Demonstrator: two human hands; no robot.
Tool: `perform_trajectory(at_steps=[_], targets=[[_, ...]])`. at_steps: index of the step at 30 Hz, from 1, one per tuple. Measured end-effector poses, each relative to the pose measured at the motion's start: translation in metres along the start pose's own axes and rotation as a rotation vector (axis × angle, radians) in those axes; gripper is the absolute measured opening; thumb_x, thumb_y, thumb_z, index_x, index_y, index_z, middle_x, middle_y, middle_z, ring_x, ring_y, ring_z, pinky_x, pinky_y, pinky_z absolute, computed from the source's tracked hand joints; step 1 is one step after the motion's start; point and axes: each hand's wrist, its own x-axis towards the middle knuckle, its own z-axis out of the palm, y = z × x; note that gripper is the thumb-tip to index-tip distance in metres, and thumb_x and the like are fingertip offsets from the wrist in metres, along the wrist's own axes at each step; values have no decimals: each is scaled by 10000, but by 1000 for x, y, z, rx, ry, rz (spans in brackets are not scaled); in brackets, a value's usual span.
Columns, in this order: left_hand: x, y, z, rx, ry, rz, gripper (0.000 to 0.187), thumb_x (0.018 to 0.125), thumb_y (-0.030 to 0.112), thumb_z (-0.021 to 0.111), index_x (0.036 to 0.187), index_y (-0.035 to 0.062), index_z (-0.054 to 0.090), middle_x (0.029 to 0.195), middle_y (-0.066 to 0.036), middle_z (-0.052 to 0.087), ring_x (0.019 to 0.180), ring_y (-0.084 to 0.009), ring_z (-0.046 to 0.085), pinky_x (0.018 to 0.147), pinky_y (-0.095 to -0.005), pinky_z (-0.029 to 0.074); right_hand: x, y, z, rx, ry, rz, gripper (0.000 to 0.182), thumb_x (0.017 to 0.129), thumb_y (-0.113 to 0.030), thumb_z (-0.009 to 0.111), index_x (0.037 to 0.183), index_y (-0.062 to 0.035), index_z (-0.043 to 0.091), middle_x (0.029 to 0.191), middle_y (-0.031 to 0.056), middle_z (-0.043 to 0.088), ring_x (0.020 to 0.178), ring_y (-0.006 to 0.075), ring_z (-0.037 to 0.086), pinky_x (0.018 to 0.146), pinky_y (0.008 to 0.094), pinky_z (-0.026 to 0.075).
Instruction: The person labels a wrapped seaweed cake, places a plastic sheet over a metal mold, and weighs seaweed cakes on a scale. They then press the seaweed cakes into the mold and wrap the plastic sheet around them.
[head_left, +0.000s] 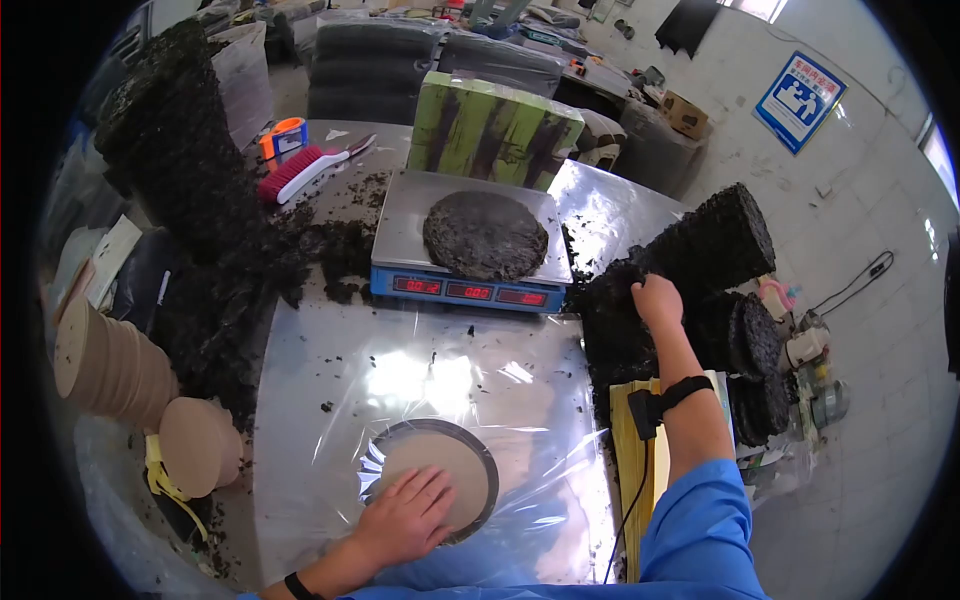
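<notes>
My left hand (pixel 408 515) lies flat, fingers stretched out, on a round beige paper disc (pixel 462 470). A dark ring (pixel 487 468) rims the disc, which rests on clear plastic film (pixel 320 440) over the shiny table. On the right, my right hand (pixel 658 300) is closed with curled fingers at the edge of a dark, crumbly pile (pixel 615 310). What its fingers pinch is hidden. Ahead stands a blue digital scale (pixel 463 290) with lit red digits. A dark, round, flat cake (pixel 485 235) sits on its metal pan.
Tall dark stacks (pixel 175 130) stand at left, and a dark cylindrical block (pixel 720 235) at right. Stacked beige discs (pixel 110 360) line the left edge. Behind are a red-bristled brush (pixel 300 175), an orange-and-blue tape dispenser (pixel 285 135) and a green-and-brown block (pixel 490 125).
</notes>
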Motion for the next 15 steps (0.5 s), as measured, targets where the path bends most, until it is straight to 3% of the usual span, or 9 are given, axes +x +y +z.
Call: perform_trajectory(at_steps=[3, 5, 7, 8, 10, 15], targets=[[2, -1, -1, -5, -3, 13, 510, 762, 323, 731, 1189, 61, 637, 1336, -134, 561, 1289, -284, 494, 1091, -439, 367, 4, 43, -39, 238, 430, 0, 327, 875, -249, 506, 977, 5, 684, 968, 244, 671, 952, 416, 638, 847, 483, 503], [1, 0, 0, -11, -4, -14, 514, 744, 309, 740, 1182, 58, 639, 1328, -132, 567, 1287, -289, 494, 1092, -441, 366, 14, 93, -64, 509, 505, 88, 294, 908, -198, 495, 996, 24, 667, 978, 221, 690, 918, 370, 666, 851, 425, 525], [1, 0, 0, -10, 3, -1, 514, 740, 302, 742, 1180, 58, 639, 1323, -132, 570, 1285, -292, 495, 1092, -444, 367, -4, 116, -84, 1562, 418, 30, 263, 944, -170, 496, 1086, 0, 638, 1095, 158, 687, 964, 311, 667, 905, 425, 521], [1, 0, 0, 5, 5, -3, 513, 736, 294, 744, 1179, 57, 640, 1319, -132, 573, 1283, -295, 496, 1092, -446, 368, -9, 119, -89, 1551, 427, 29, 263, 944, -170, 496, 1086, 0, 638, 1095, 158, 687, 964, 311, 667, 905, 425, 521], [2, 1, 2, 7, 13, 6, 513, 736, 292, 743, 1181, 58, 640, 1319, -132, 573, 1283, -298, 496, 1092, -448, 369, -21, 101, -91, 2124, 142, 210, 256, 963, -151, 505, 1171, -22, 583, 1155, 109, 655, 1027, 277, 649, 953, 435, 506], [1, 0, -2, 22, -8, 3, 478, 788, 296, 693, 1188, 43, 622, 1325, -139, 561, 1282, -294, 493, 1098, -437, 352, -42, 12, -81, 1997, 174, 22, 244, 971, -147, 516, 1177, -28, 572, 1156, 85, 623, 1054, 216, 615, 935, 354, 506]])
